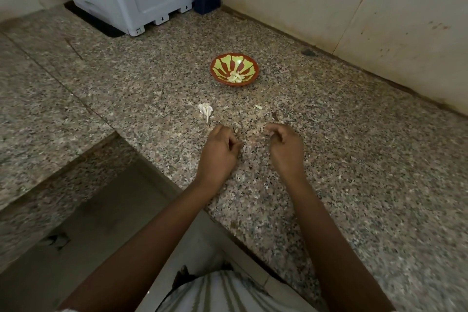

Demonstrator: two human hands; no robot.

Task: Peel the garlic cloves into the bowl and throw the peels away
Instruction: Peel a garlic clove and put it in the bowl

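Garlic (206, 110) just beyond left grip (222, 144)

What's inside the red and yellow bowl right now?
A small heap of pale peeled garlic cloves lies in the near side of the bowl; the rest shows its bare pattern. The heap covers whatever is beneath, so the count is unclear.
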